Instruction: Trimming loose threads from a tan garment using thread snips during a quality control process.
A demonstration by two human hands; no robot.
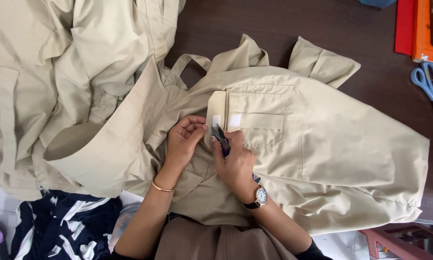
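A beige garment point(322, 139) lies spread over a dark wooden table point(255, 24), with a patch pocket point(260, 113) and its raised flap showing two white fastener squares. My left hand point(185, 139), a gold bangle on the wrist, pinches the fabric at the flap's lower edge. My right hand point(235, 161), with a wristwatch, grips small dark thread snips point(220, 136) whose tips point up at the flap next to the left fingers.
More beige garments point(57, 72) are heaped at the left. Blue-handled scissors point(430, 89) lie at the right edge, below an orange tray point(426, 33) and red sheet. A dark blue and white striped cloth point(62, 226) sits lower left; a reddish stool point(399, 240) lower right.
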